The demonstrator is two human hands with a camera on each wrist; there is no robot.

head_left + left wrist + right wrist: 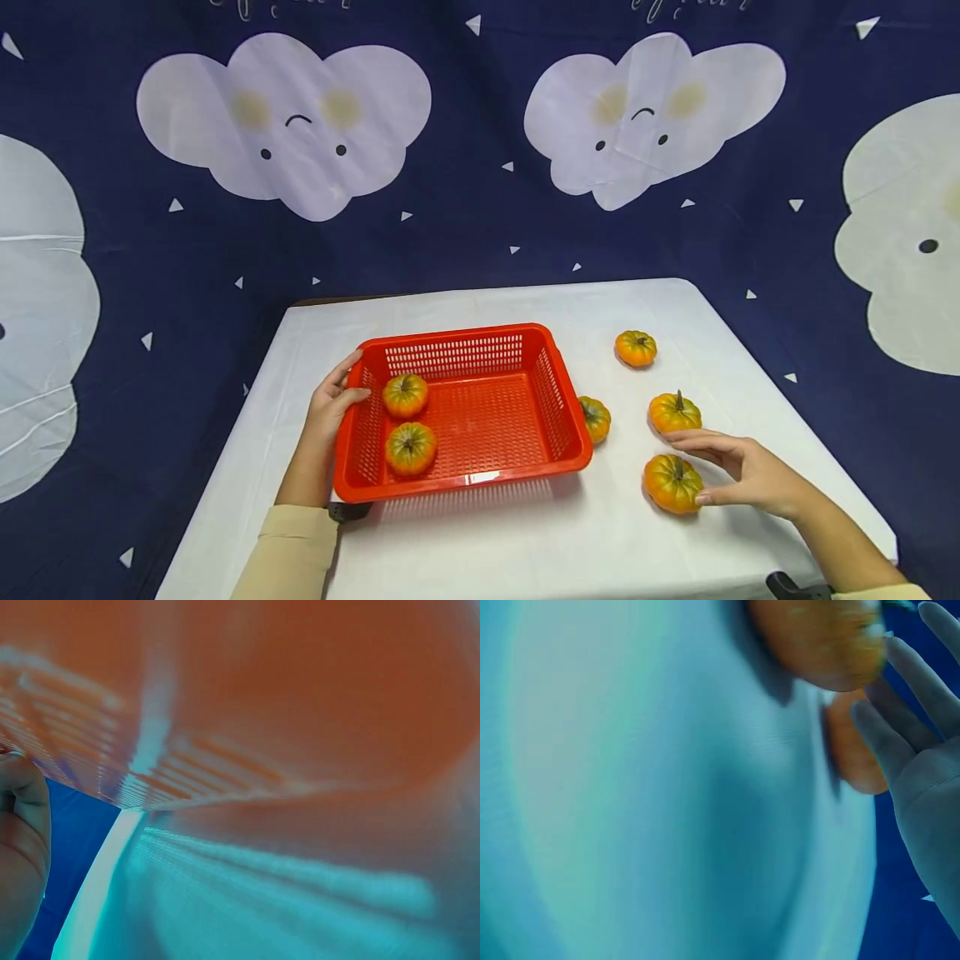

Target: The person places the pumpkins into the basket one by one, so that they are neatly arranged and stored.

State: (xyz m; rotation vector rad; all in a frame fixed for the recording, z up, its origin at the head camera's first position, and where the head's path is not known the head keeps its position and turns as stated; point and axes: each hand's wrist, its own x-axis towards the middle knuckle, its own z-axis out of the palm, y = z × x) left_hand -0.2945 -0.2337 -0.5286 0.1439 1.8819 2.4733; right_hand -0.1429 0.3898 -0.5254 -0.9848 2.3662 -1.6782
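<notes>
A red plastic basket (pixel 480 417) with slotted walls holds two small orange-green pumpkins, one farther (pixel 405 395) and one nearer (pixel 410 449), on its left side. My left hand (pixel 330 408) grips the basket's left rim, thumb over the inside; in the left wrist view that hand (pixel 22 847) shows only partly beside the blurred basket wall. My right hand (pixel 750 475) is at a near-right pumpkin (pixel 672 484), fingers stretched above it and thumb by its right side; contact is unclear. Another pumpkin (pixel 674 412) sits just beyond those fingertips. In the right wrist view the fingers are spread.
One pumpkin (pixel 596 419) stands against the basket's right side, partly hidden by it. Another pumpkin (pixel 636 348) lies farther back at the right. Everything is on a white-covered table (pixel 480 550), with a dark blue cloud-patterned curtain (pixel 480 200) behind it.
</notes>
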